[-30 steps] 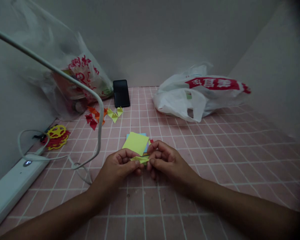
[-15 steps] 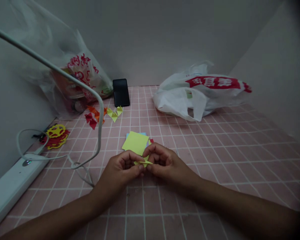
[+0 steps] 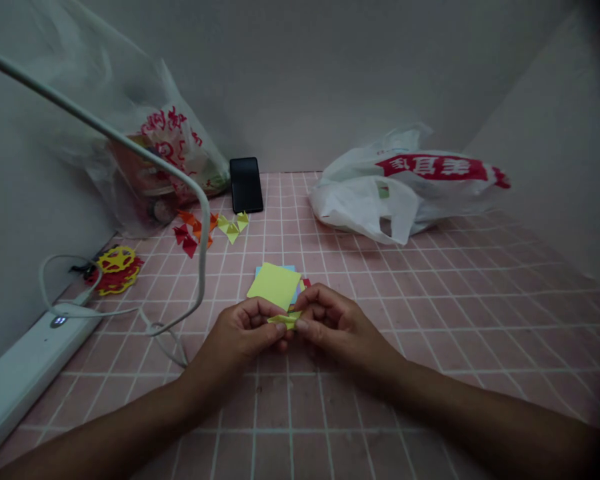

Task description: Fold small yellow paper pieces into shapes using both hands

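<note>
A small folded piece of yellow paper [image 3: 289,321] is pinched between both hands at the middle of the table. My left hand [image 3: 245,330] grips its left end between thumb and fingers. At the right end, my right hand [image 3: 333,323] closes on the paper with thumb and fingertips, partly hiding it. Just beyond the fingers lies a stack of square paper sheets [image 3: 274,285], yellow on top, with blue and other colours peeking out beneath. Farther back sit small folded paper shapes: yellow ones [image 3: 230,229], orange ones [image 3: 196,225] and dark red ones [image 3: 185,240].
A black phone [image 3: 247,185] leans near the wall. Plastic bags stand at the back left [image 3: 170,153] and lie at the back right [image 3: 370,200]. A white cable [image 3: 203,253] loops above the left side, near a power strip [image 3: 40,367] and red-and-yellow cutouts [image 3: 117,270].
The yellow paper has tilted between my fingers, showing more of its face. My right thumb and fingers have shifted slightly on it. The whole view has moved a little.
</note>
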Tool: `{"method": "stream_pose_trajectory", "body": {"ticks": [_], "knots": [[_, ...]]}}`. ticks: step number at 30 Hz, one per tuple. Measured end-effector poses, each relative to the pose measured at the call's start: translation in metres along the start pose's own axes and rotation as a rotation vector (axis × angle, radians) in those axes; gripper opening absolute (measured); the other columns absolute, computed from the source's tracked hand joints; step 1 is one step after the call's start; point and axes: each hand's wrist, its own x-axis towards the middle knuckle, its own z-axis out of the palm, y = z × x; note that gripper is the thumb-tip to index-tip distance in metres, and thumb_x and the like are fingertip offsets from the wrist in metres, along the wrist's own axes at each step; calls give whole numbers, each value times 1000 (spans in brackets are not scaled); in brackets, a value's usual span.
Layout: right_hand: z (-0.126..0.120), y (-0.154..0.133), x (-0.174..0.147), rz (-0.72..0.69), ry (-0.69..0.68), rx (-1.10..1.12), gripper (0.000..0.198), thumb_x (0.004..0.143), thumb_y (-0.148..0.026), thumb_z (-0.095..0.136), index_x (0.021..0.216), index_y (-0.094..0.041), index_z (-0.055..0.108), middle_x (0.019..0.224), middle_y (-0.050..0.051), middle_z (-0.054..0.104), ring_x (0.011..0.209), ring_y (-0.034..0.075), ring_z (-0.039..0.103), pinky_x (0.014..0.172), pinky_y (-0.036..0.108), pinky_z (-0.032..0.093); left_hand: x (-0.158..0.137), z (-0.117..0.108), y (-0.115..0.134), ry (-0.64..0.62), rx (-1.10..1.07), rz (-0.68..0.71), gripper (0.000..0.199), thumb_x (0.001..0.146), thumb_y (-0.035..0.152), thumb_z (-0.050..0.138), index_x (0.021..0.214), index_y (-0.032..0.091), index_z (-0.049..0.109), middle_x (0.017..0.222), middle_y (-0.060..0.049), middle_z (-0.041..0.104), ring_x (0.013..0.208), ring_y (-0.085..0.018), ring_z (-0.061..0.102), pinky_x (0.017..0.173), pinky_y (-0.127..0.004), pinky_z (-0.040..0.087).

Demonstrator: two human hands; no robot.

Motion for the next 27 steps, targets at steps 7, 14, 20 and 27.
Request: {"method": "stream_pose_trajectory", "body": {"ticks": [7,14,20,27], "knots": [[3,-2,0,91,71,18,20,77,-32,68,79,-19,52,57,-5,57,44,7,47,42,17,35,-2,-1,1,-95,-16,37,22,78,28,72,94,15,69,80,-3,72,74,-14,66,75,-26,51],[4,-2,-1,60,73,47,20,76,-31,69,80,-19,52,61,-4,59,45,6,47,43,17,34,-3,-1,1,-102,5,109,22,76,24,73,96,16,69,82,-3,73,77,-16,68,79,-29,52],[2,0,-1,20,65,-27,19,79,-32,67,80,-19,53,62,-4,56,46,7,47,44,19,35,-3,3,3,-71,53,120,22,71,23,74,90,16,68,81,-4,73,76,-17,68,77,-31,52],[1,0,-2,-102,63,-244,14,84,-28,61,76,-20,53,60,-3,55,48,9,46,44,21,33,-4,5,5,-54,93,130,20,71,22,71,90,16,67,75,-1,70,69,-14,65,72,-28,51]]}}
